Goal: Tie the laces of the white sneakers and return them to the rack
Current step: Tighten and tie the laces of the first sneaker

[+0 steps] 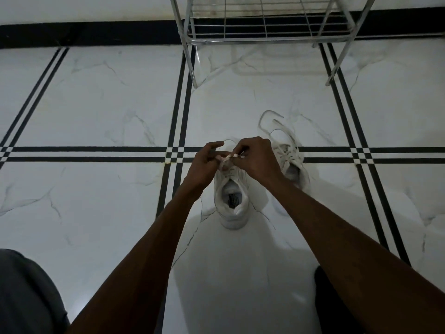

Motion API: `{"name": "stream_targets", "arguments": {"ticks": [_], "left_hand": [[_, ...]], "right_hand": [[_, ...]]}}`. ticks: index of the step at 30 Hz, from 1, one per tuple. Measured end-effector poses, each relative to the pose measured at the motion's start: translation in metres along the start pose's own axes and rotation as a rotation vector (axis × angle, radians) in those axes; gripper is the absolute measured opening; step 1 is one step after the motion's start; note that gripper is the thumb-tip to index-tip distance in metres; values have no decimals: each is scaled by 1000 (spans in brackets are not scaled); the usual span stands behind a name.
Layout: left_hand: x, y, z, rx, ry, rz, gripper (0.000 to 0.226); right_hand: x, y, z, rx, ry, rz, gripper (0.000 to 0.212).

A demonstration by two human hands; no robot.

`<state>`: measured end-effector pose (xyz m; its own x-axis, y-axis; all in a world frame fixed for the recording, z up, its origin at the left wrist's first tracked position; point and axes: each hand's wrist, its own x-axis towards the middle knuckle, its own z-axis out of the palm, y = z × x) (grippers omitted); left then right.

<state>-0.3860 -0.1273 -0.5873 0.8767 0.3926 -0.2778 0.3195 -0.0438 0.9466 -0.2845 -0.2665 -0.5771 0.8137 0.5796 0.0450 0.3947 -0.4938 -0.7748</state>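
Both forearms bare, no sleeves in view, no watch or rings seen. Left hand (pixel 204 162) and right hand (pixel 257 156) ungloved. Grey fabric garment (pixel 26 292) at lower left of frame; dark garment patch (pixel 332 300) at lower right.

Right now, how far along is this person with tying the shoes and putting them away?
Nothing looks finished. Both the left hand and right hand are pinching the laces of the near sneaker. The far sneaker has loose laces trailing on the floor. The rack shows no shoes.
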Motion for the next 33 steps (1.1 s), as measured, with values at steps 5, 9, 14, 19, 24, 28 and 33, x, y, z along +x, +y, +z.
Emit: {"name": "stream_targets", "arguments": {"ticks": [5,9,14,19,24,28,33], "left_hand": [[4,3,4,313,46,115,25],[-5,3,-4,501,232,132,18],[-26,-13,-24,953,312,134,19],[-31,-24,-26,1122,310,176,13],[-32,-32,-26,1152,316,158,19],[-33,-40,-22,1128,355,114,20],[-31,-30,-19,1078,322,16,17]], "right_hand": [[1,-1,-8,289,-41,218,14],[-1,15,-26,264,-52,411,22],[-8,35,-31,-281,26,398,23],[-28,27,-23,-601,-5,38,24],[-35,26,-20,-844,-5,-76,21],[-38,39,-9,-822,-45,-80,21],[-38,3,-21,-685,-68,75,41]]}}
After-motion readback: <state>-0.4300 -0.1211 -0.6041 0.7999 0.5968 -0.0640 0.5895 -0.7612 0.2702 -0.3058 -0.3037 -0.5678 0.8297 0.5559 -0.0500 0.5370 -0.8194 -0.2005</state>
